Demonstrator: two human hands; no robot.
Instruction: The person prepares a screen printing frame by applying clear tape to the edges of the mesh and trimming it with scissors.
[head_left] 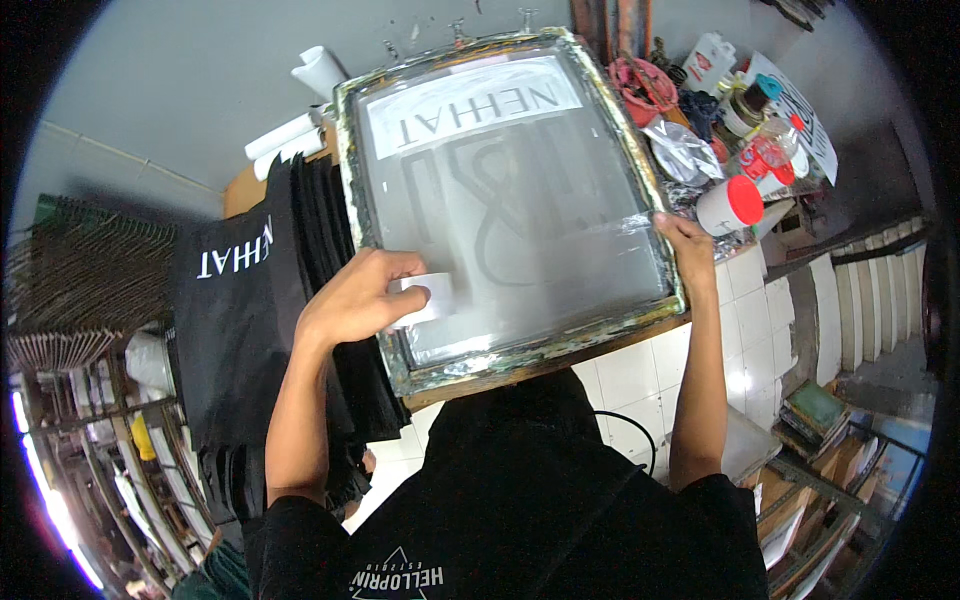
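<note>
While left hand (355,300) grip pinches white tape roll (425,298), right hand (685,250) clasps paint-crusted screen frame (520,355) edge

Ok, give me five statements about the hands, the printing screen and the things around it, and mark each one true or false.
1. The left hand holds a roll of white tape against the screen frame. True.
2. The right hand is lifted clear of the frame. False: it grips the frame's right edge.
3. Black shirts are stacked to the left of the frame. True.
4. The white bottle right of the frame has a green cap. False: its cap is red.
5. The screen lies flat on the floor. False: it sits at the edge of a tiled counter, near its lower edge.
</note>
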